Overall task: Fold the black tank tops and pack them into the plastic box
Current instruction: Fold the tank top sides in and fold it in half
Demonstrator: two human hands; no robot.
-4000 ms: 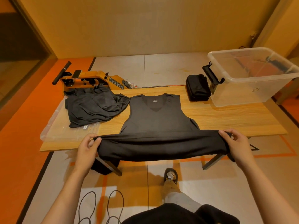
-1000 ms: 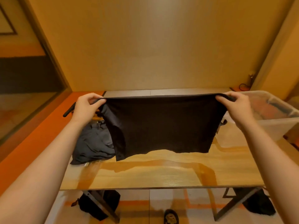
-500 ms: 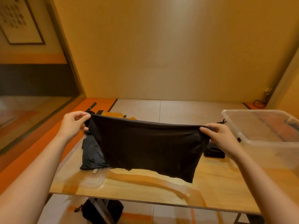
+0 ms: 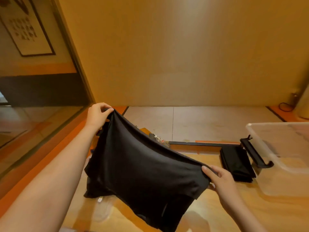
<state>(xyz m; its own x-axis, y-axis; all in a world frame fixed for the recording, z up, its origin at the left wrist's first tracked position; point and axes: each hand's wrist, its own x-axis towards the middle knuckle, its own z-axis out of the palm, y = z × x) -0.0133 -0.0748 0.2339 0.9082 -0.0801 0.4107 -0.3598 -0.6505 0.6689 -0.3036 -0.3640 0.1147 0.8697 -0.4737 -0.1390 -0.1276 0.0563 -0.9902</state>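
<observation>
- Black tank top (image 4: 142,173) hangs doubled over the middle of the table (image 4: 284,213); left hand (image 4: 97,114) pinches the raised corner, right hand (image 4: 220,180) pinches the low one.
- Advice: level both corners, keep the edge taut, lay it flat before folding.
- Plastic box (image 4: 267,156) sits at the right edge.

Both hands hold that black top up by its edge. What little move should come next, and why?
Probably lower the left hand until the tank top lies flat on the table. Its grip is high while the right hand pinches low near the tabletop, so the cloth hangs slanted, not yet folded small like the pile beside the plastic box.
</observation>
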